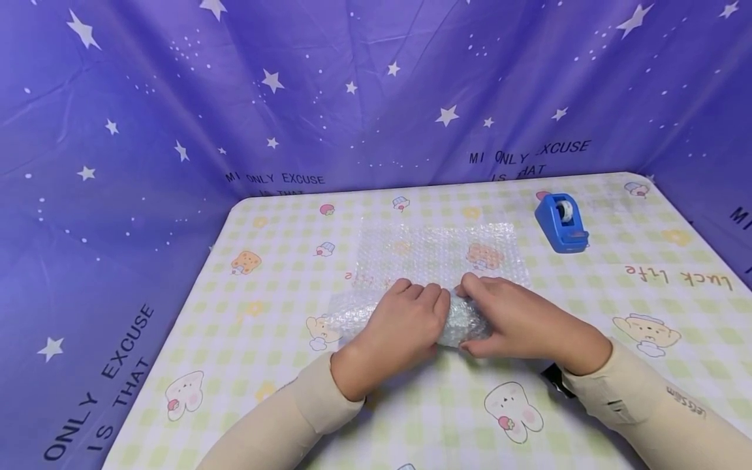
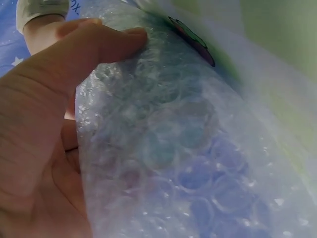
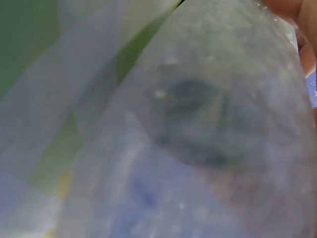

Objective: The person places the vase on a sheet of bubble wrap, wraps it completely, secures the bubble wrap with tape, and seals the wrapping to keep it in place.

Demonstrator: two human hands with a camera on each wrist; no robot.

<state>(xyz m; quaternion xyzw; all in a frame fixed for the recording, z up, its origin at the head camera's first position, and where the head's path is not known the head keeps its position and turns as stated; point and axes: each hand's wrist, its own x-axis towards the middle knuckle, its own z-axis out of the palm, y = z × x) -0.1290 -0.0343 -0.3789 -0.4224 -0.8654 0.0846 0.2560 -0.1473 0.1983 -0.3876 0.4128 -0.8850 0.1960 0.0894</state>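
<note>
A roll of bubble wrap lies across the table in front of me, its flat sheet stretching away behind it. My left hand grips the roll from above near its middle. Around the right end curls my right hand, thumb on the near side and fingers over the top. The left wrist view has the left thumb pressed on the clear bubble wrap. Blurred bubble wrap fills most of the right wrist view. Something dark shows through the layers there, but its kind is unclear.
A blue tape dispenser with a roll of tape stands at the back right of the table. The checked tablecloth carries printed cartoons. Behind the table hangs a purple curtain with white stars.
</note>
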